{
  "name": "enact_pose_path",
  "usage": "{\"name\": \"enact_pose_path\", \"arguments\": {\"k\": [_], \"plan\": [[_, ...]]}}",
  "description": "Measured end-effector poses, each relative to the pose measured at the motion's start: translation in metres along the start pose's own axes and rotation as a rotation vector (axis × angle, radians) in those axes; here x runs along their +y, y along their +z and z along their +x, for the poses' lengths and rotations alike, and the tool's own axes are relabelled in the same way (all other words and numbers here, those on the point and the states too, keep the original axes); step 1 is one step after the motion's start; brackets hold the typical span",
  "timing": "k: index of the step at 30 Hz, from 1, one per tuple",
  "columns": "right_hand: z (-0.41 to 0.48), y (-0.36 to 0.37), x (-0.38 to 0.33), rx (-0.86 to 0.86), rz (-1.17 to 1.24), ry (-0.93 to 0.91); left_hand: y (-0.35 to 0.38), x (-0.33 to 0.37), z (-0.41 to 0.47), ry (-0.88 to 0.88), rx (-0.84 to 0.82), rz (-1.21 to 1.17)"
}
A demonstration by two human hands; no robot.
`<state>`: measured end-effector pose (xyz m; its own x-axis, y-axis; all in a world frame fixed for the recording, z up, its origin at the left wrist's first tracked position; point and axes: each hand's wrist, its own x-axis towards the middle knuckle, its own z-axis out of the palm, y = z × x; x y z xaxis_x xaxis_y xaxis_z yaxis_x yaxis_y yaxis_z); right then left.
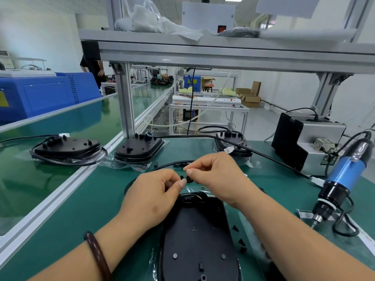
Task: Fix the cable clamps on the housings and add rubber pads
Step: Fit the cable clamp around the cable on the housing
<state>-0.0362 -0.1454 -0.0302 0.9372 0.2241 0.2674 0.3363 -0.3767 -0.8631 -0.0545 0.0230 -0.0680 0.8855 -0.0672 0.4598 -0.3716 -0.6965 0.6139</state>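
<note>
Nearest, at the bottom of the view, a black housing [194, 236] lies underside up on the green surface [71, 209], its narrow end pointing away from the person. That probably puts the cable exit within easy reach. Just past that end both hands meet above the surface. The left hand [150, 193] and right hand [215, 177] each pinch, thumb against forefinger, a small black part that I take to be the clamp [186, 178]; the other fingers are curled in. It is held clear of the housing, likely so it can be turned or opened before it goes on, though it is too small to see how it sits.

A black cable [162, 166] loops on the surface behind the hands and seems to run into the housing's far end, where the clamp would grip it. Beside the housing's right edge lie a few small dark pieces [241, 242], close by for the next step; whether they are the rubber pads I cannot tell.

A blue screwdriver [345, 175] rests on the right, tip toward the person, handy for that side. Three more housings [140, 148] wait in a row farther back, so the job looks early: this clamp is not yet seated.
</note>
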Motion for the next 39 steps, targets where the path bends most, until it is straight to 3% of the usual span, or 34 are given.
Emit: {"name": "enact_pose_path", "arguments": {"k": [6,22,29,34,39], "plan": [[0.000,-0.003,0.003,-0.098,0.004,0.085,-0.025,-0.001,-0.002,0.052,-0.349,-0.127],[0.001,-0.008,-0.002,-0.304,-0.170,0.119,-0.018,0.000,-0.006,0.102,-0.195,0.068],[-0.008,-0.008,0.001,-0.342,-0.032,0.050,-0.021,0.005,-0.007,0.137,-0.193,0.159],[-0.010,-0.009,0.002,-0.410,-0.082,0.013,-0.024,0.010,-0.009,0.135,-0.247,0.124],[-0.010,-0.021,0.007,-0.465,0.048,0.039,-0.023,0.010,-0.010,0.186,-0.164,0.165]]}}
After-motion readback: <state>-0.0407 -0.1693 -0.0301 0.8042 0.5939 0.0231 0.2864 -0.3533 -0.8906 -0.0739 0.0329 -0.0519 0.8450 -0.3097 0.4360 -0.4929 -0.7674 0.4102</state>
